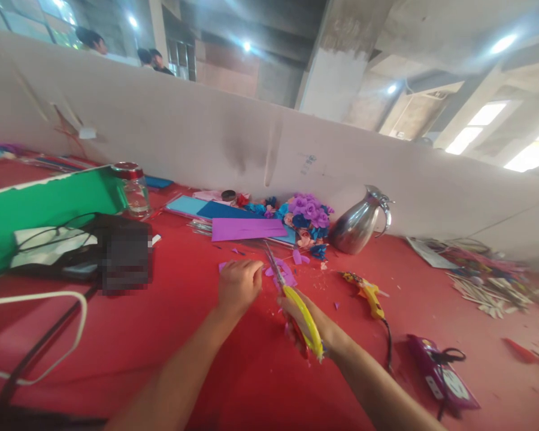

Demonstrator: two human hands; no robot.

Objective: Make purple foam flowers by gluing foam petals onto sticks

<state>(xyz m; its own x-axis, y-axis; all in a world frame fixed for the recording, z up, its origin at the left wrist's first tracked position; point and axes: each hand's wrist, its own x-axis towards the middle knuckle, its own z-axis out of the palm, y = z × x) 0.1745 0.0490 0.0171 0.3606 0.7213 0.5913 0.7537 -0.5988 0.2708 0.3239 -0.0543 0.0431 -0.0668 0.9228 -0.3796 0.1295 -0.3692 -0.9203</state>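
Yellow-handled scissors (303, 320) are gripped in my right hand (308, 317), their blades pointing up and away over the red table (260, 371). To the left of the blades, my left hand (239, 287) is closed with its fingers curled; what it pinches, if anything, is too small to name. Purple paper pieces (285, 272) lie beneath and behind the blades, and another purple bit shows just behind my left hand. Farther back, a purple paper strip (249, 229) rests on blue sheets (227, 211), beside a bunch of purple, blue and pink paper flowers (308, 215).
A metal jug (357, 224) stands by the low wall. A yellow glue gun (368, 293) and a purple box (444, 374) with cords lie right. At left are a glass jar (135, 194), a green panel (67, 203) and a black bag (128, 254). People show beyond the wall.
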